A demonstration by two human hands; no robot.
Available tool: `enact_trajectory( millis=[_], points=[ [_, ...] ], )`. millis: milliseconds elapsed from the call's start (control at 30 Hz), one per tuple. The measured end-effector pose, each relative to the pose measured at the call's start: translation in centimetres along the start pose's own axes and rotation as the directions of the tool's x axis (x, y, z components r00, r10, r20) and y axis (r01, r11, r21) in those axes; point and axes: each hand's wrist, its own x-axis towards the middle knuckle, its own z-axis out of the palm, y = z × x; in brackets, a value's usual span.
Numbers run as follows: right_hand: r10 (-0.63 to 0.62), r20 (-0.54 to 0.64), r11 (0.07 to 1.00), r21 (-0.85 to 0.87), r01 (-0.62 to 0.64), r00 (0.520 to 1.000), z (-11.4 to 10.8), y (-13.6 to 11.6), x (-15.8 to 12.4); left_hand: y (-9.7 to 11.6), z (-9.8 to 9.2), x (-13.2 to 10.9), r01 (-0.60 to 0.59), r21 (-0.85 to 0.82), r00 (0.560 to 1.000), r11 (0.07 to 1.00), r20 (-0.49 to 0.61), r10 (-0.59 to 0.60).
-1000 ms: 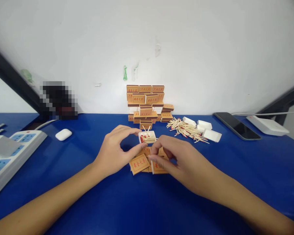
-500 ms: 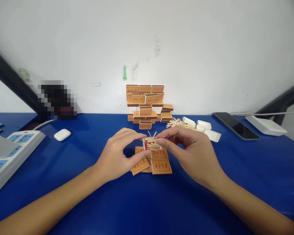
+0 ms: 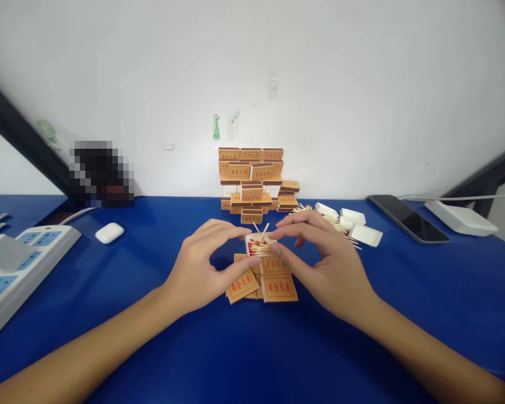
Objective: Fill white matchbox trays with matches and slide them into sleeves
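A white matchbox tray [image 3: 249,240] holds red-headed matches [image 3: 261,250]. Two sticks poke up crosswise from its far side. My left hand [image 3: 206,264] grips the tray's left end, thumb at the near edge and fingers at the far edge. At the right end is my right hand [image 3: 324,261], its thumb and fingers apart, the thumb tip touching or just over the matches. Beneath the tray lie flat orange matchboxes [image 3: 279,287] with red lettering, partly covered by my hands and the tray.
Against the wall stands a stepped stack of matchboxes [image 3: 251,192]. Right of it are a pile of loose matches [image 3: 343,224] and white trays [image 3: 366,234]. Farther right lie a phone [image 3: 408,219] and a white box [image 3: 460,217]. At left are an earbud case [image 3: 109,232] and a power strip [image 3: 33,252].
My right hand's fingers have spread a little at the tray's right end, and the matches there have shifted. My left hand keeps its grip. The view has moved slightly.
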Motion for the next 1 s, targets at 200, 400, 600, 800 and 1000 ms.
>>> enact_trajectory(
  millis=[200, 400, 600, 800, 1000],
  points=[
    [-0.059, 0.159, 0.992, -0.103, 0.076, 0.985, -1.8, 0.3, 0.6, -0.2, 0.0, 0.0, 0.001, 0.005, 1.000, 1.000, 0.010, -0.002],
    [-0.009, 0.272, 0.990, -0.134, 0.047, 0.962, -1.9, 1.0, 0.6, -0.3, 0.0, -0.1, -0.008, 0.004, 1.000, 1.000, 0.018, 0.008],
    [0.041, 0.302, 0.987, -0.161, 0.009, 0.952, -1.7, 1.2, 0.4, -0.3, 0.1, -0.1, -0.003, 0.002, 1.000, 1.000, 0.018, 0.003],
    [0.052, 0.342, 0.986, -0.164, 0.005, 0.938, -1.5, 1.0, 0.1, -0.4, 0.3, -0.2, -0.008, -0.016, 1.000, 1.000, 0.027, 0.008],
    [0.011, 0.291, 0.979, -0.199, 0.050, 0.957, -1.6, 0.3, 0.2, -0.3, 0.2, -0.2, -0.035, 0.008, 0.999, 0.999, 0.038, 0.034]
  ],
)
